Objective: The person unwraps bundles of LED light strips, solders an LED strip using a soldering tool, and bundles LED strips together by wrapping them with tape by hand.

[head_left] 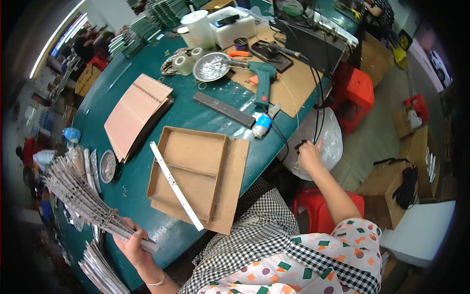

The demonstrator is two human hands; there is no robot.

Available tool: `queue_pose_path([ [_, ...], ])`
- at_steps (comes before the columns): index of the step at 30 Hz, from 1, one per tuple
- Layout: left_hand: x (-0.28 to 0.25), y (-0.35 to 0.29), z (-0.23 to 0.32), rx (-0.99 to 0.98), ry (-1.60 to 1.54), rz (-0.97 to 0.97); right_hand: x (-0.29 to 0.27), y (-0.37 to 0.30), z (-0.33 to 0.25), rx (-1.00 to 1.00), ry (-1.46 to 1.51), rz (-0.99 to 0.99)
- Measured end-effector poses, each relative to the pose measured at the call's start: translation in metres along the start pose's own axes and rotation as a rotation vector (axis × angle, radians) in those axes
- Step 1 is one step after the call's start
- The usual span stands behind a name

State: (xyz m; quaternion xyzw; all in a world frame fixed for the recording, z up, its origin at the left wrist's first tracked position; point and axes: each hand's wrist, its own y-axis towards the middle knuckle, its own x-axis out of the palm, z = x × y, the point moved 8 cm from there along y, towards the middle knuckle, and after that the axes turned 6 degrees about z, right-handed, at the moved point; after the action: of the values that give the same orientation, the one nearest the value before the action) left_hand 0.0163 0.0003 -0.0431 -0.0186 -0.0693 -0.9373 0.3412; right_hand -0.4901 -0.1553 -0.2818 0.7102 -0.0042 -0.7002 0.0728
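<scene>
My left hand [132, 243] is wrapped around one end of a bundle of long, thin, light-coloured strips [83, 196], which fans out to the upper left. On the right, beyond the table edge, my right hand [310, 156] is closed where hanging black cables [319, 110] come down to it. Something dark shows at its fingertips, too small to make out. Between my hands lies a shallow cardboard tray [220, 181] with a divider, on a flat cardboard sheet [238, 161]. One white strip [176, 185] rests slantwise across the tray.
On the green table [142, 196] are a stack of pinkish boards [134, 110], a dark bar [223, 109], a green glue gun [264, 83] and a dish of small parts [211, 67]. More strips [100, 269] lie lower left. Red stools [352, 93] and boxes [384, 191] stand right.
</scene>
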Motion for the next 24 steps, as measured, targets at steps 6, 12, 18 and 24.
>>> queue_pose_path([
  [6,-0.065,0.006,-0.052,0.123,0.049,0.27,-0.153,-0.013,-0.038,0.08,0.501,0.527],
  [12,-0.071,-0.007,-0.08,0.388,0.102,0.416,-0.225,0.017,-0.193,-0.317,1.07,0.252],
  [18,-0.064,-0.023,-0.077,0.19,0.192,0.352,-0.204,0.021,-0.337,-0.593,0.881,0.048],
  [24,-0.066,-0.011,-0.104,0.044,0.023,0.23,-0.156,0.029,-0.347,-0.305,0.905,-0.246],
])
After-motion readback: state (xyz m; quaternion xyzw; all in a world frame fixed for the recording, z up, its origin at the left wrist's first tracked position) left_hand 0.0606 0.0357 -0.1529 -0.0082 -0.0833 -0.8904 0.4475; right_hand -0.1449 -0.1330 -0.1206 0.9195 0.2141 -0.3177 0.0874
